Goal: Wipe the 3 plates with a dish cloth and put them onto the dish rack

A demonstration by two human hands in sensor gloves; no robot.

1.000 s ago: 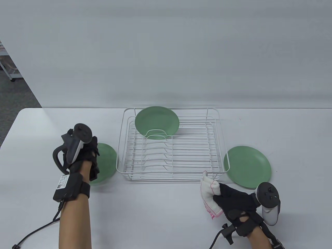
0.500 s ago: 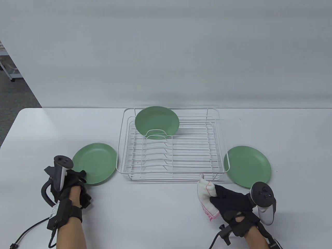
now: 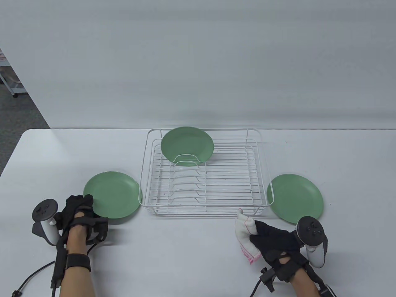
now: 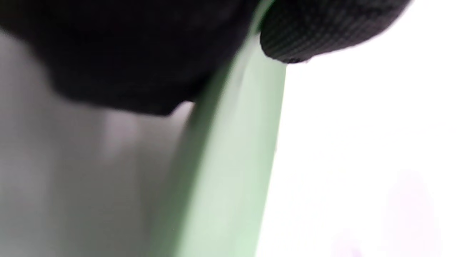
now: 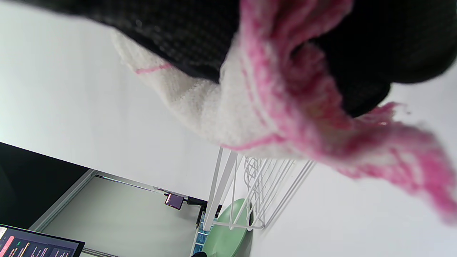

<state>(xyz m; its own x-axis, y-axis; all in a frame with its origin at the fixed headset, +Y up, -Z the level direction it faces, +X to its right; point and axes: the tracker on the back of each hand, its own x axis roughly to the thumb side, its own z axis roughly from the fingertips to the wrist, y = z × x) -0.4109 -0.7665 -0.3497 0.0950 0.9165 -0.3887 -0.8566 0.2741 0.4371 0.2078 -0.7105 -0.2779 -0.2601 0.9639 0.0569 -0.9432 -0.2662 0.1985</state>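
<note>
Done: one plate stands upright at the back of the dish rack.
Left: two plates remain on the worktop, the left plate and the right plate, on either side of the rack.
Left hand: my fingers pinch the near rim of the left plate.
Right hand: my fingers are curled round the dish cloth, held above the worktop.
Change: a second ago my left hand lay over the left plate; now it is drawn back to the rim, turned over, and the plate has shifted a little.
</note>
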